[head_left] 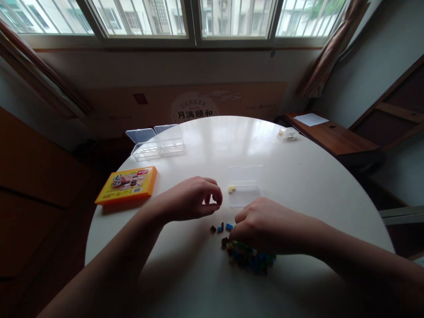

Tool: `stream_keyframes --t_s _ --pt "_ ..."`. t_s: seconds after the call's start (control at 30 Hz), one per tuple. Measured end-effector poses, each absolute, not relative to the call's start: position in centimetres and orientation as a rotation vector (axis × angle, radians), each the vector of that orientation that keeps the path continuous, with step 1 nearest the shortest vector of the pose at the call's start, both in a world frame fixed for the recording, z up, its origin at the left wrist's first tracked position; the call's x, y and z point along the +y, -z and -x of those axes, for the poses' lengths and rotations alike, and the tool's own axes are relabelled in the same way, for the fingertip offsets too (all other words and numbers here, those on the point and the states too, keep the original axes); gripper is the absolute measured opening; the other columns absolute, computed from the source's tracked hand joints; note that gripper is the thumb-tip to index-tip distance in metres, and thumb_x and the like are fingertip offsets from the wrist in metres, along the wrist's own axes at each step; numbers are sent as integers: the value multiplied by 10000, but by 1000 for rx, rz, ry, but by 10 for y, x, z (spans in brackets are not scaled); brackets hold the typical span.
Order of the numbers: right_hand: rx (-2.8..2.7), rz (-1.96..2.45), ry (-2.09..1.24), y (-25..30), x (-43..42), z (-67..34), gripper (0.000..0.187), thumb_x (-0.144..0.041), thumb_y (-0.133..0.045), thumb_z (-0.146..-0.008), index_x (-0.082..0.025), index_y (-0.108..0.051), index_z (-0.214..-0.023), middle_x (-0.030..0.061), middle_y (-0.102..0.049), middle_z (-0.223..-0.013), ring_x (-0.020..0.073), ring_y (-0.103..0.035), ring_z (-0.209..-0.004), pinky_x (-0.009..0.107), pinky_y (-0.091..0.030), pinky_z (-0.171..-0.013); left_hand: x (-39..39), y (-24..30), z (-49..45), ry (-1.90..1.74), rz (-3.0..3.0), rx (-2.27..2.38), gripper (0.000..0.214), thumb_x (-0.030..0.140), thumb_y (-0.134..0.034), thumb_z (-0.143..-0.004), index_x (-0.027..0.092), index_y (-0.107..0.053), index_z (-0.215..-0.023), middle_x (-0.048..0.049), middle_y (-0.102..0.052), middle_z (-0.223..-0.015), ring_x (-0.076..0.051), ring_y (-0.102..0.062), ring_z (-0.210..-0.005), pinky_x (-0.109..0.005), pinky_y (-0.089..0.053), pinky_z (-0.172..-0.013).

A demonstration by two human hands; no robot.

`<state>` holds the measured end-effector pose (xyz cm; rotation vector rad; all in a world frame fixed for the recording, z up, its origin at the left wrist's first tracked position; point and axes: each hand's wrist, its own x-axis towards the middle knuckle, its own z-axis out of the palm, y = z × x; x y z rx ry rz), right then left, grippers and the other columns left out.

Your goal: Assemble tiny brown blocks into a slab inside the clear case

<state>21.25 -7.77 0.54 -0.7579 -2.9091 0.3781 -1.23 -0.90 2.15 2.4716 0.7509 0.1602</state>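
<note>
A heap of small coloured bricks [248,257] lies on the round white table [298,176] close to me. My right hand [265,225] rests over the heap with its fingers curled down into the bricks; what they hold is hidden. My left hand [194,198] hovers just left of a small clear open box [245,194], thumb and fingers pinched together on something too small to name. A few yellow bricks [232,189] lie in the box's left corner. Several loose dark and blue bricks [221,228] sit between my hands.
An orange flat box [127,184] lies at the table's left edge. Two more clear open boxes [157,142] stand at the back left. A small white object [288,132] sits at the back right, beside a wooden side table [331,134] with a paper sheet.
</note>
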Motion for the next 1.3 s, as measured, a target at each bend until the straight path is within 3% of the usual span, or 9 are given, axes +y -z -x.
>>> stream_keyframes --t_s 0.3,0.47,0.77,1.0,1.3 --pt "-2909 788 -397 -4 -78 -210 168 -132 -550 -835 -185 -596 -683 -30 -556 -649 88 -367 -552 247 -235 -527 -7 -16 12 -105 -2486 814 84 190 -595 -752 192 -665 -797 1 -649 -725 -114 -556 -635 -224 -416 -605" --pt "-2928 769 -418 -5 -78 -212 205 -174 -529 -883 -186 -600 -691 -20 -570 -661 90 -380 -558 248 -241 -535 -8 -17 12 -85 -2484 820 63 199 -595 -751 194 -656 -768 17 -614 -678 -103 -525 -603 -211 -389 -572" --pt "-2913 767 -409 -8 -79 -215 217 -164 -515 -873 -182 -586 -669 -21 -539 -640 91 -354 -550 252 -217 -526 -4 -13 12 -122 -2470 750 161 147 -605 -763 205 -710 -869 5 -688 -803 -106 -562 -665 -206 -420 -621" --pt "-2945 720 -530 -6 -79 -211 200 -195 -509 -906 -208 -694 -830 2 -606 -708 101 -435 -592 254 -273 -568 -3 -11 12 -114 -2470 737 111 171 -627 -790 199 -732 -810 0 -700 -776 -104 -575 -656 -201 -425 -628" --pt "-2936 758 -456 -2 -78 -210 179 -193 -519 -887 -194 -608 -731 -25 -557 -682 90 -389 -578 247 -260 -551 -1 -12 11 -87 -2461 768 102 174 -645 -787 198 -736 -828 -2 -715 -795 -108 -595 -671 -204 -432 -636"
